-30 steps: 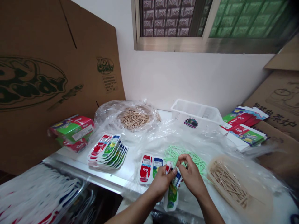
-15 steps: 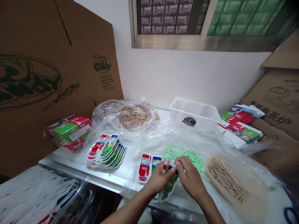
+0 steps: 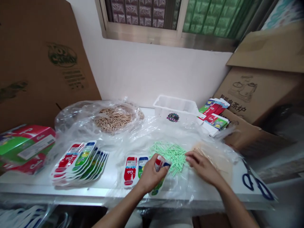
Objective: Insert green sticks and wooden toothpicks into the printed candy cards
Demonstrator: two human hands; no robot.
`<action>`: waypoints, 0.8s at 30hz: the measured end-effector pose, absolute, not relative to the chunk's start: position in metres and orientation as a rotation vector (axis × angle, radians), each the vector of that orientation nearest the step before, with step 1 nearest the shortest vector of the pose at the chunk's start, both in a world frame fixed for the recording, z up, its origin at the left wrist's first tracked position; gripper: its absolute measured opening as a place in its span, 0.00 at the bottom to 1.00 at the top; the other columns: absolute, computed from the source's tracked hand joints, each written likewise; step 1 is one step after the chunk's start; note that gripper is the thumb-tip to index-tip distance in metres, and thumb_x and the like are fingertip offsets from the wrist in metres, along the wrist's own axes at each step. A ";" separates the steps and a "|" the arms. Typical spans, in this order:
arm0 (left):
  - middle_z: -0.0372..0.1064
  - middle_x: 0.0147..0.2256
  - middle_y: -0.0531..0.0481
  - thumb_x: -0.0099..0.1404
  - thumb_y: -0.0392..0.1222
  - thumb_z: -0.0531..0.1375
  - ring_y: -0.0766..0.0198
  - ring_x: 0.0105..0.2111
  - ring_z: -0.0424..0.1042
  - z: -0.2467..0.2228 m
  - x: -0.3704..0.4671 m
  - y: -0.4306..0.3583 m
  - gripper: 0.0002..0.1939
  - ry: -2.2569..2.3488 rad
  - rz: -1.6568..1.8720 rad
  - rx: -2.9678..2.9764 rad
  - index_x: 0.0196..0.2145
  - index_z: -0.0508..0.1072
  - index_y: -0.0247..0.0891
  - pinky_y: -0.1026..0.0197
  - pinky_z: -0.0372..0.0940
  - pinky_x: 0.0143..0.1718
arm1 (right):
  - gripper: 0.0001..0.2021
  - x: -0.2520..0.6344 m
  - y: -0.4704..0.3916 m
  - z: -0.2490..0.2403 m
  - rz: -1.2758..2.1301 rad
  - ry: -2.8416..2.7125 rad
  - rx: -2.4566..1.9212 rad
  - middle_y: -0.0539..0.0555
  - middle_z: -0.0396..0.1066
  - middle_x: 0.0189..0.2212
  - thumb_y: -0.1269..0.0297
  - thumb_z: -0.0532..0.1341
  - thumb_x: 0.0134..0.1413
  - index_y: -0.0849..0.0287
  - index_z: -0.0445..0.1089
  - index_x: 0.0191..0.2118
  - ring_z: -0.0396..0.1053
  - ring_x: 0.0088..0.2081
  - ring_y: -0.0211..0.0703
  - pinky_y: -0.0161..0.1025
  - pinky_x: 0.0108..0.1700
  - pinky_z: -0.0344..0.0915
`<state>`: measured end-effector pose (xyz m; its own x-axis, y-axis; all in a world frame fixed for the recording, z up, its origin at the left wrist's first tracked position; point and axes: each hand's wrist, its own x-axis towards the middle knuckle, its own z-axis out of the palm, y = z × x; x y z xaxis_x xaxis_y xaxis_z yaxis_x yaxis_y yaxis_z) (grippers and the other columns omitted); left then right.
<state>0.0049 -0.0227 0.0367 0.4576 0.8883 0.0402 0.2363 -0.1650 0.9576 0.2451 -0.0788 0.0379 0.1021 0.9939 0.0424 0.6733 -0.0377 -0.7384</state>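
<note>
My left hand [image 3: 153,174] is closed around a printed cola-and-lemon packet [image 3: 158,187], which is bent so that a red part and a blue-green part show. The fingers hide much of it. Just left of that hand lies another flat cola-and-lemon packet [image 3: 130,171] on the plastic sheet. My right hand [image 3: 201,166] is at the right edge of a pile of light green sticks [image 3: 169,155]. Its thumb and forefinger look slightly apart, with nothing visible between them. Behind that hand is a pale tray of brown sticks [image 3: 205,155], partly covered by it.
A fanned stack of packets [image 3: 78,163] lies at left, near printed boxes [image 3: 30,147]. Brown sticks [image 3: 114,118] fill a clear bag at the back. A white plastic basket [image 3: 175,109] stands by the wall, flat cartons [image 3: 215,115] beside it. Scissors [image 3: 257,183] lie at right.
My right hand has left the packet and moved right to the edge of the green sticks. My left hand still grips the packet. The camera view has turned to the right.
</note>
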 end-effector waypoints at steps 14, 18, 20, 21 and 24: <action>0.60 0.22 0.55 0.56 0.45 0.59 0.68 0.24 0.59 0.035 0.008 -0.013 0.11 0.841 0.745 1.485 0.25 0.67 0.35 0.67 0.55 0.26 | 0.34 0.326 -0.044 -0.029 0.324 -1.481 -2.618 0.69 0.66 0.49 0.50 0.56 0.45 0.66 0.57 0.56 0.62 0.50 0.62 0.49 0.47 0.56; 0.59 0.21 0.55 0.55 0.47 0.61 0.68 0.23 0.59 0.031 0.008 -0.013 0.12 0.850 0.748 1.466 0.23 0.67 0.35 0.68 0.56 0.25 | 0.32 0.321 -0.036 -0.042 0.339 -1.413 -2.616 0.68 0.68 0.46 0.53 0.53 0.47 0.66 0.57 0.57 0.63 0.49 0.61 0.49 0.45 0.57; 0.59 0.21 0.55 0.54 0.48 0.61 0.68 0.23 0.59 0.030 0.009 -0.013 0.13 0.857 0.766 1.428 0.23 0.66 0.35 0.68 0.57 0.25 | 0.25 0.320 -0.033 -0.046 0.352 -1.407 -2.605 0.66 0.69 0.44 0.55 0.54 0.46 0.63 0.65 0.50 0.64 0.48 0.60 0.48 0.44 0.58; 0.59 0.21 0.55 0.54 0.48 0.61 0.68 0.23 0.59 0.030 0.010 -0.013 0.14 0.860 0.777 1.409 0.23 0.66 0.35 0.68 0.57 0.25 | 0.22 0.319 -0.032 -0.048 0.354 -1.403 -2.599 0.66 0.70 0.43 0.56 0.55 0.46 0.62 0.67 0.46 0.64 0.47 0.60 0.48 0.44 0.58; 0.60 0.21 0.54 0.54 0.49 0.62 0.68 0.23 0.59 0.032 0.012 -0.013 0.14 0.887 0.811 1.380 0.23 0.66 0.35 0.68 0.57 0.25 | 0.16 0.318 -0.029 -0.053 0.340 -1.375 -2.560 0.65 0.70 0.42 0.58 0.53 0.49 0.61 0.69 0.40 0.63 0.48 0.60 0.51 0.47 0.55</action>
